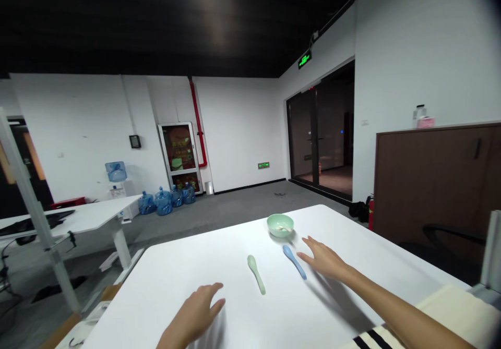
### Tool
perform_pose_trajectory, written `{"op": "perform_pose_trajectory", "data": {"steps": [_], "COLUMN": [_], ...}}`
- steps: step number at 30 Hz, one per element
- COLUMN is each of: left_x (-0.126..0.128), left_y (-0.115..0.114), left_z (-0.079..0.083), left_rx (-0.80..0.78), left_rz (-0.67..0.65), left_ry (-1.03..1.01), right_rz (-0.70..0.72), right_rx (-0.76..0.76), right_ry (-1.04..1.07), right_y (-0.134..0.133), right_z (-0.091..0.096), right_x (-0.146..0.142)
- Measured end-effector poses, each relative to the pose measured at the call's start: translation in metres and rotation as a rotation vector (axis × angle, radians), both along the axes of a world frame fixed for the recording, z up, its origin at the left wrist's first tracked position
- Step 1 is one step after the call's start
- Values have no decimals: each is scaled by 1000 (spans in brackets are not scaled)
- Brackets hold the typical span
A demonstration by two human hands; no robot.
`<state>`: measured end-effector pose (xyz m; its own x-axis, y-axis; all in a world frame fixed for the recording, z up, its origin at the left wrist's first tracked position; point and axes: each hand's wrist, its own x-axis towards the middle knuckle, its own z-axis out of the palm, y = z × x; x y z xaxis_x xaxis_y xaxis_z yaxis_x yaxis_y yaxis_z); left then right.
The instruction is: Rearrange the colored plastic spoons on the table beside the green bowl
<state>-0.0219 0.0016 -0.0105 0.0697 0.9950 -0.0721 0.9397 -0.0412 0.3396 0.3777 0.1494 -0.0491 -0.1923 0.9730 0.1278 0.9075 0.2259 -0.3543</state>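
A green bowl (279, 227) stands upright toward the far edge of the white table, with a small pale thing, perhaps a spoon, lying inside it. In front of the bowl lies a blue spoon (294, 262), bowl end pointing away from me. To its left is a green spoon (256, 275), lying the same way. My right hand (321, 257) hovers just right of the blue spoon, thumb and fingers apart, holding nothing. Left of the green spoon and nearer to me, my left hand (199, 310) is also open, with thumb and fingers parted and nothing in it.
The white table (176, 265) reaches across the front. A cream cloth with black stripes (450, 312) lies at its near right corner. A brown cabinet (434, 182) stands to the right. Another table (97, 213) and several blue water bottles (163, 201) are at the left.
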Motion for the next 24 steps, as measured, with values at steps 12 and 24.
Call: {"op": "perform_pose_trajectory", "data": {"steps": [12,24], "left_x": [-2,-2], "left_y": [3,7], "left_z": [-2,1], "left_rx": [-17,-57], "left_rz": [18,71], "left_ry": [11,-3], "right_rz": [-41,-185], "right_rx": [74,-53], "right_ry": [-60,-124], "right_y": [57,168], "right_z": [50,17], "right_x": [-28,-64]}}
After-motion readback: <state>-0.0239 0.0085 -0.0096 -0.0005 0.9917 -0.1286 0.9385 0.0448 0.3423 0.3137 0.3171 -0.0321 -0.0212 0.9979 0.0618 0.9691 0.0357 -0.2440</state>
